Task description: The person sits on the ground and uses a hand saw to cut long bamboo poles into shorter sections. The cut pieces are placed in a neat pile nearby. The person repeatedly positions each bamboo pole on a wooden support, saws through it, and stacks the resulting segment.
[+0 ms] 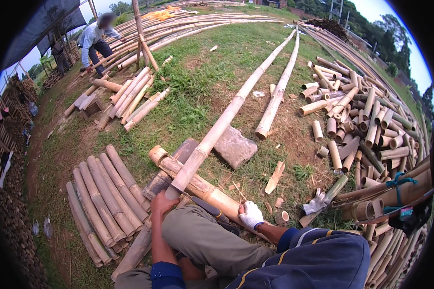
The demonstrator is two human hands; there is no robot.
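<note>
A long bamboo pole (226,115) runs from my lap far out over the grass. Its near part rests across a thick bamboo log (202,187). My left hand (163,204), bare, is closed around the pole's near end. In a white glove, my right hand (250,215) is curled at the log's right part, beside a thin sliver; what its fingers hold, if anything, is hidden. Between my hands, a dark-handled tool (206,208) lies along the log, over my knee; its blade is mostly hidden. A flat stone (235,147) sits beside the pole.
Cut bamboo lengths (106,192) lie in a row at left. A large heap of short bamboo pieces (361,113) is at right. A second pole (278,103) lies beyond the stone. A white glove (315,201) rests near the heap. Another person (96,39) bends over poles at far left.
</note>
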